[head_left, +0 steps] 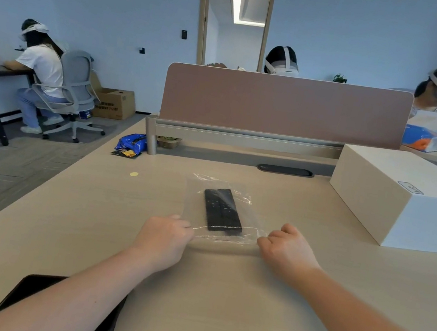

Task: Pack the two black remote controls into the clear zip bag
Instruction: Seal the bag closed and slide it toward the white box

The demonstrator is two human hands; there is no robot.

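Two black remote controls (pixel 223 210) lie side by side inside the clear zip bag (pixel 197 196), which rests flat on the beige desk (pixel 218 295). The bag's near edge faces me. My left hand (pixel 163 238) pinches the bag's near left corner. My right hand (pixel 288 249) pinches the near right corner. Both hands are closed on the plastic and pull the edge taut between them.
A large white box (pixel 408 197) stands on the desk to the right. A black tablet (pixel 60 309) lies under my left forearm at the near edge. A blue snack pack (pixel 131 143) sits far left by the pink divider (pixel 285 105). Several people sit at other desks.
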